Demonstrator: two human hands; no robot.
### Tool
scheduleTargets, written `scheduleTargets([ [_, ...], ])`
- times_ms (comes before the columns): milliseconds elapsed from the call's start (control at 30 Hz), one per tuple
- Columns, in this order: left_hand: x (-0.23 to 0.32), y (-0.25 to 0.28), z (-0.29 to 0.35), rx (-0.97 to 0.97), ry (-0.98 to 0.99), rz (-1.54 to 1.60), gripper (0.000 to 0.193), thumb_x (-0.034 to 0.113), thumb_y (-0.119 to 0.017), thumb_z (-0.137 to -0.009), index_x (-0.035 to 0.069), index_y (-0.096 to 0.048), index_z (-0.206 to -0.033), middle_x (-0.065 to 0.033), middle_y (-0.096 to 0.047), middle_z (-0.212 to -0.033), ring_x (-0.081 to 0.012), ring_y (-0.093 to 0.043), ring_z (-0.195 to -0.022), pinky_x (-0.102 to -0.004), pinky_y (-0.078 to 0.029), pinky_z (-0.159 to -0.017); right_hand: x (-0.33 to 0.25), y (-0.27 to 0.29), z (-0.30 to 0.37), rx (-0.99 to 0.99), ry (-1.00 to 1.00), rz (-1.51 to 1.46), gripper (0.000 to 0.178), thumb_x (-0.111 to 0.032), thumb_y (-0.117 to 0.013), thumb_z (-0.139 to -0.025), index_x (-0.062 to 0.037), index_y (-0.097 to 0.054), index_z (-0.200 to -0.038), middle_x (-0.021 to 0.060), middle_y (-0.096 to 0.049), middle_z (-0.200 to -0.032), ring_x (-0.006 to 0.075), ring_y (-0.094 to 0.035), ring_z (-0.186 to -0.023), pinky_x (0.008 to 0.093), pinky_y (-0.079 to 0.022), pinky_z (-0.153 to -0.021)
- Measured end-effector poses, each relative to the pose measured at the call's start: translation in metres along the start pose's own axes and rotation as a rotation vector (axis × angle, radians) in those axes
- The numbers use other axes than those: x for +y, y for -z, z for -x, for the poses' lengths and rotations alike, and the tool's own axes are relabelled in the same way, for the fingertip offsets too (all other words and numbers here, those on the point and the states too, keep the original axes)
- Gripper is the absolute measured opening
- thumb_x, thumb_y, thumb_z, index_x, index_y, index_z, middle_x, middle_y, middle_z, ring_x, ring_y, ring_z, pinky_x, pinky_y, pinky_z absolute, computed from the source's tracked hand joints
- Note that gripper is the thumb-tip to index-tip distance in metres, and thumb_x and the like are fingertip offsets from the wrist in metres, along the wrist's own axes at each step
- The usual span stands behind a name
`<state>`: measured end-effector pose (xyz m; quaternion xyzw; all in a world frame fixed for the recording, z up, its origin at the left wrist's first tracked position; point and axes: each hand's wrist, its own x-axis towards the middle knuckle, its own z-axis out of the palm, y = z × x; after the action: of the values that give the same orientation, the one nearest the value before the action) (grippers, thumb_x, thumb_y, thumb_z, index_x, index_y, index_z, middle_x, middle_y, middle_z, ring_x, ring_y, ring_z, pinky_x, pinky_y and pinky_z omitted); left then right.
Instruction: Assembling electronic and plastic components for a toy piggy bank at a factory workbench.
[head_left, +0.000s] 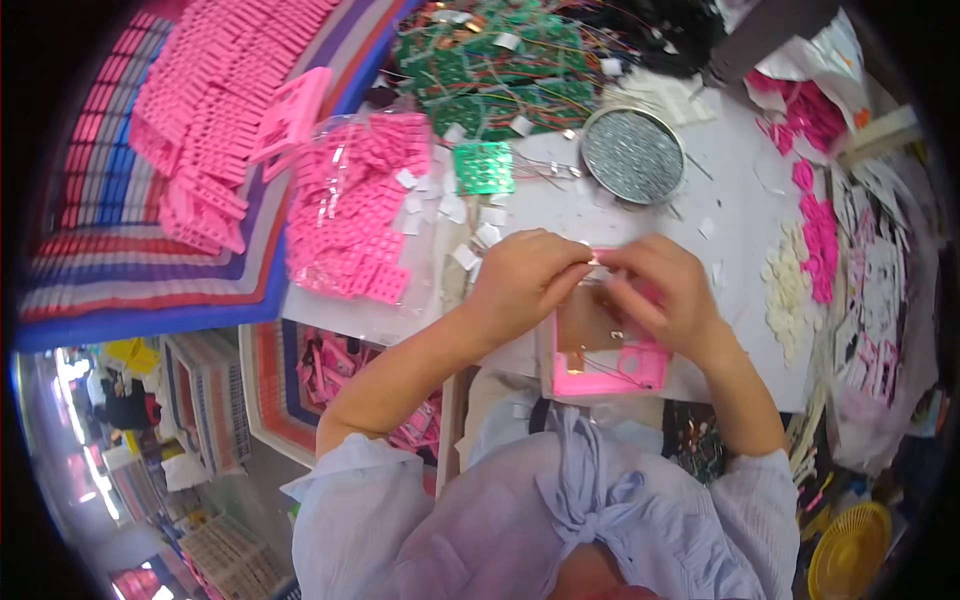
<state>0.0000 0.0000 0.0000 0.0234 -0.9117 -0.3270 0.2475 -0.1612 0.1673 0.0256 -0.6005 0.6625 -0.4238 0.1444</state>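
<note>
A pink plastic housing (612,382) lies on the table edge in front of me, its brown inside facing up with thin wires and small metal pieces in it. Over its far end, my left hand (528,280) is closed, thumb and forefinger pinched together. Opposite it, my right hand (662,292) is also closed, fingertips almost meeting the left ones. What they pinch is small and mostly hidden by the fingers. Just beyond, a green circuit board (484,168) with wires lies beside a round tin (633,156) full of small grey metal parts.
Many green circuit boards (480,70) with wires lie at the back. A clear bag of pink keypad pieces (355,210) sits left, beside a striped crate (190,280) stacked with pink housings (230,90). White round pieces (790,285) and pink parts (820,240) lie right.
</note>
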Motion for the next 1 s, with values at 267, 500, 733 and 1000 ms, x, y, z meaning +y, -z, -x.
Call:
scheduleTargets([
  [267,0.028,-0.033,-0.004,0.103,0.103,0.062,0.037,0.001,-0.075,-0.077,0.006,-0.061,-0.11,-0.0049,-0.067,-0.084,-0.0191,-0.058,-0.067,-0.032,-0.047,-0.062,0.01,0.001,0.018,-0.038,-0.249,-0.208,0.018,-0.015,-0.072,-0.087,-0.003,-0.072,-0.1,0.0095,-0.067,-0.082,0.0215,-0.061,-0.062,0.0322,-0.05,-0.058],
  [500,0.028,-0.034,-0.001,0.068,0.092,0.037,0.042,0.002,-0.075,-0.081,0.003,-0.058,-0.119,-0.0056,-0.068,-0.088,-0.012,-0.054,-0.066,-0.0277,-0.045,-0.06,-0.001,0.001,0.02,0.054,-0.146,-0.08,0.011,-0.01,-0.072,-0.085,-0.0047,-0.071,-0.095,0.0094,-0.069,-0.083,0.0246,-0.065,-0.068,0.0344,-0.051,-0.064],
  [733,0.028,-0.032,0.0,-0.087,0.393,0.36,0.013,0.002,-0.071,-0.086,0.001,-0.066,-0.098,-0.0064,-0.069,-0.086,-0.0121,-0.061,-0.068,-0.0283,-0.048,-0.06,0.016,-0.003,0.031,0.147,0.023,-0.002,0.022,-0.005,-0.073,-0.083,-0.0055,-0.071,-0.105,0.0086,-0.07,-0.085,0.0258,-0.066,-0.075,0.0355,-0.051,-0.068],
  [1000,0.016,-0.04,-0.004,0.026,-0.098,0.072,0.014,0.005,-0.072,-0.083,0.004,-0.068,-0.096,-0.0099,-0.067,-0.086,-0.0296,-0.065,-0.072,-0.0372,-0.053,-0.064,0.002,0.016,0.04,-0.136,-0.296,-0.206,0.045,-0.009,-0.071,-0.085,-0.0067,-0.065,-0.13,0.0086,-0.066,-0.073,0.0198,-0.06,-0.06,0.0325,-0.049,-0.06],
])
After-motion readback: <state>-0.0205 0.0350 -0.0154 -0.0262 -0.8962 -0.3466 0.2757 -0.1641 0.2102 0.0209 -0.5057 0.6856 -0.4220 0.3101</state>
